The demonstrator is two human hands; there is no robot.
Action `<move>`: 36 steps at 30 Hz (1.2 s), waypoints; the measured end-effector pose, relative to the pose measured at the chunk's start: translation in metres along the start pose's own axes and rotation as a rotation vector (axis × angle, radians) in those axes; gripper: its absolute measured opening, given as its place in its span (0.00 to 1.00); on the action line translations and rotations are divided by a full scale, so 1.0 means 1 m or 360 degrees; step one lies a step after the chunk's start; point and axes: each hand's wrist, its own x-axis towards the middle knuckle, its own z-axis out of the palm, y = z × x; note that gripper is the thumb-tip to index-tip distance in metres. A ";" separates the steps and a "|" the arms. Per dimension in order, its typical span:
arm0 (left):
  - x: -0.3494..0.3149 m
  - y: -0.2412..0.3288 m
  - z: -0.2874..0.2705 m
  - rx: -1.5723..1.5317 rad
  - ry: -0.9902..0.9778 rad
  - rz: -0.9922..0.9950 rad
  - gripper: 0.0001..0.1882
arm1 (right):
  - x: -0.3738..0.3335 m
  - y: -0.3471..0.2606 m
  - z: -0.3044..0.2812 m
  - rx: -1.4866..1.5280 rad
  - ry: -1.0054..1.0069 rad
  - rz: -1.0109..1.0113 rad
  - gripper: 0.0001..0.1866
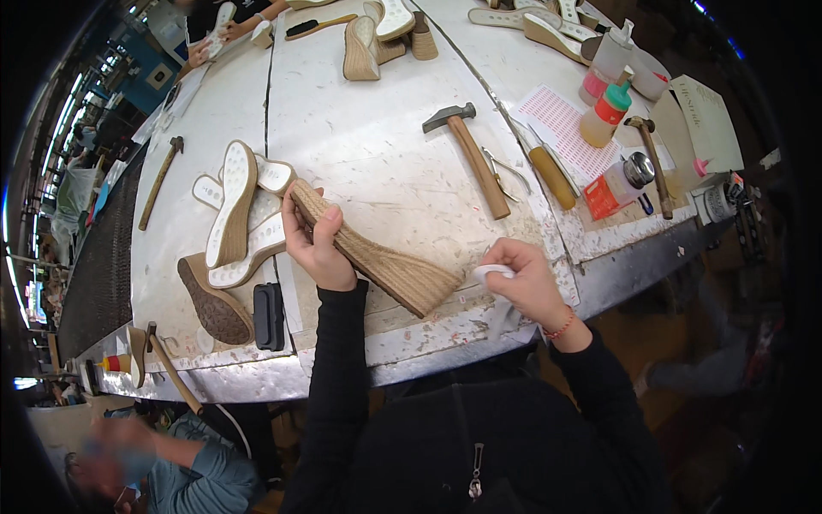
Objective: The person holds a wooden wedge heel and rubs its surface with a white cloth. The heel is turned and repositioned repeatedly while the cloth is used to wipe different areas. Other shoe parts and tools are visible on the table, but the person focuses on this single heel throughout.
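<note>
A woven, straw-coloured wedge sole [381,257] is tilted over the near part of the white table. My left hand [321,240] grips its narrow toe end, with the thumb across the side. Beside the thick heel end, my right hand [524,278] pinches a small white cloth [494,272]. The cloth is close to the heel; I cannot tell whether they touch. Left of my left hand lies a pile of wedge soles [231,206] with white tops. One wedge sole [214,300] rests on its side, brown tread showing, next to a black oblong case [269,317].
Ahead lie a hammer [471,158], pliers [503,174] and a yellow-handled tool [552,177]. Bottles [605,114] and a printed sheet [569,128] are at the right. Another hammer [161,182] lies left. More wedges [377,38] stand at the back. Co-workers are at far left and lower left.
</note>
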 end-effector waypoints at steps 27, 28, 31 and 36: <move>-0.001 -0.011 -0.010 -0.0203 -0.0015 -0.0037 0.32 | 0.014 -0.087 -0.199 -0.0797 0.0954 0.0100 0.10; 0.000 -0.011 -0.011 -0.0178 -0.0023 -0.0039 0.33 | 0.015 -0.087 -0.200 -0.0729 0.0954 0.0143 0.10; 0.000 -0.014 -0.012 -0.0089 -0.0015 -0.0050 0.35 | 0.009 -0.081 -0.210 -0.0565 0.0918 0.0251 0.08; -0.002 -0.015 -0.009 -0.0103 -0.0004 -0.0117 0.36 | 0.010 -0.071 -0.223 -0.0412 0.0902 0.0288 0.09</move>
